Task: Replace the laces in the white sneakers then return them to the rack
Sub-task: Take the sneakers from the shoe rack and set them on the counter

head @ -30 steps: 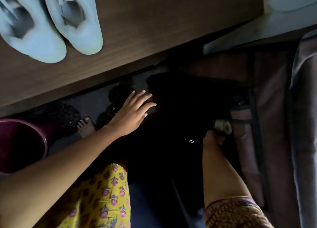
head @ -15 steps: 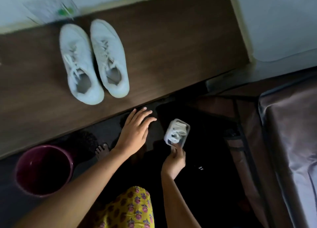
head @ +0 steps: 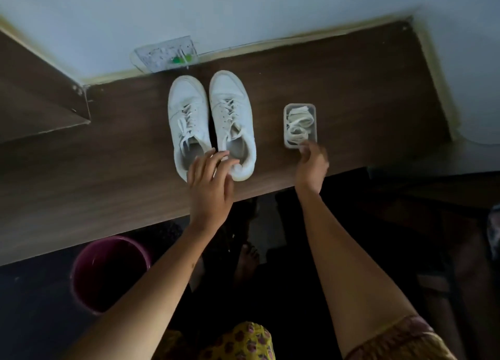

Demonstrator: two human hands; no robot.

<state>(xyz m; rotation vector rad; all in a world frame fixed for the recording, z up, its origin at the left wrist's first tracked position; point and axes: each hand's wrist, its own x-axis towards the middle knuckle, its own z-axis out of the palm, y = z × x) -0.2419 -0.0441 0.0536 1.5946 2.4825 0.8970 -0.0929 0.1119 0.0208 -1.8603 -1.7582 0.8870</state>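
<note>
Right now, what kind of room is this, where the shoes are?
Probably a room at home, maybe a bedroom corner. White sneakers sit on a wooden desk against a plain wall, a maroon bucket stands on the dark floor, and bare feet show below.

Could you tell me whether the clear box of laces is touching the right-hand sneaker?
Apart. The head view shows bare wooden tabletop between the box of laces and the right-hand sneaker.

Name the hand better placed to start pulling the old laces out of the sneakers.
Probably the left hand: its open fingers lie over the heels of the white sneakers. The right hand is at the container of new laces.
</note>
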